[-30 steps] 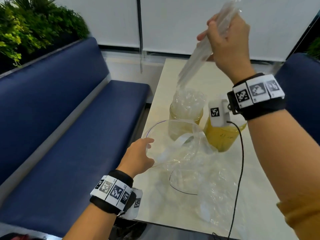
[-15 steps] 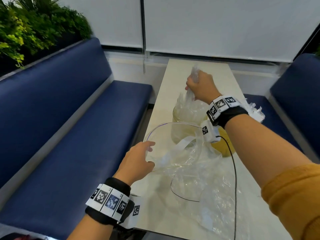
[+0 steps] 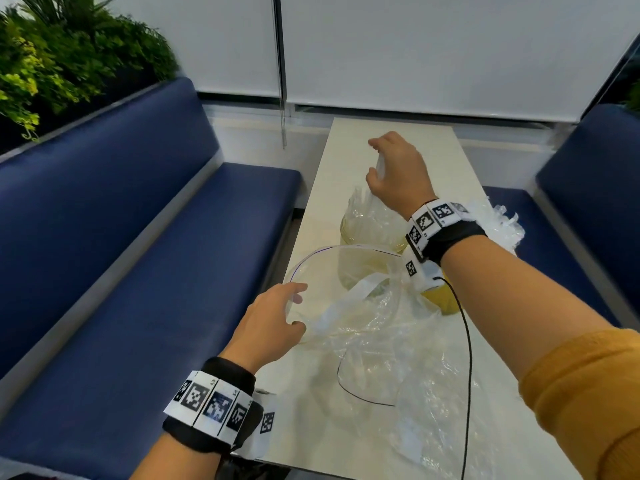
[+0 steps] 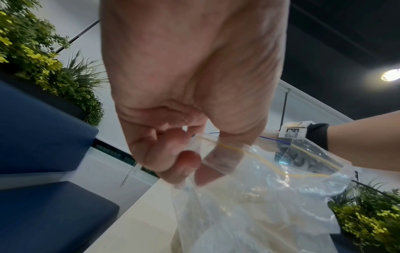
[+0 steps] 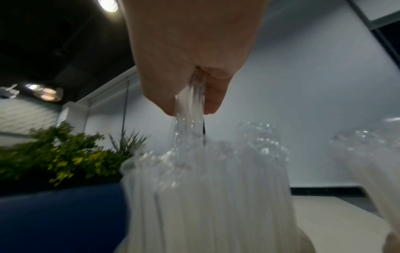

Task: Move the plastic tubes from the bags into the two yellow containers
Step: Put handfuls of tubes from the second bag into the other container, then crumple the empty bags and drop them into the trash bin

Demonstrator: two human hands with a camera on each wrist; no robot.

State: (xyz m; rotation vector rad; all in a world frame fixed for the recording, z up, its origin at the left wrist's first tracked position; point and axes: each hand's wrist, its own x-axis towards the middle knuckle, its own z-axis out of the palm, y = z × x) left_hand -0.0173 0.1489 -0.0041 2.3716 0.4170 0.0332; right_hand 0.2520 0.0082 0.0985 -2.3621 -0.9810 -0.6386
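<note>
Two yellow containers stand mid-table. The left container (image 3: 349, 233) is packed with upright clear plastic tubes (image 3: 363, 209); the right container (image 3: 440, 297) is mostly hidden behind my right wrist. My right hand (image 3: 379, 168) grips a small bundle of clear tubes (image 5: 191, 109) by their tops, their lower ends among the tubes in the left container. My left hand (image 3: 294, 313) pinches the rim of an open zip bag (image 3: 332, 289), thumb inside the mouth in the left wrist view (image 4: 194, 164). What remains inside the bag is unclear.
A second crumpled clear bag (image 3: 415, 393) lies on the cream table (image 3: 353, 147) near the front edge. A black cable (image 3: 467, 341) hangs from my right wrist. Blue benches (image 3: 138, 271) flank the table, with plants (image 3: 52, 64) behind the left one.
My right hand came down from high above the table, lowering the tube bundle into the left container. The left hand stayed on the bag rim.
</note>
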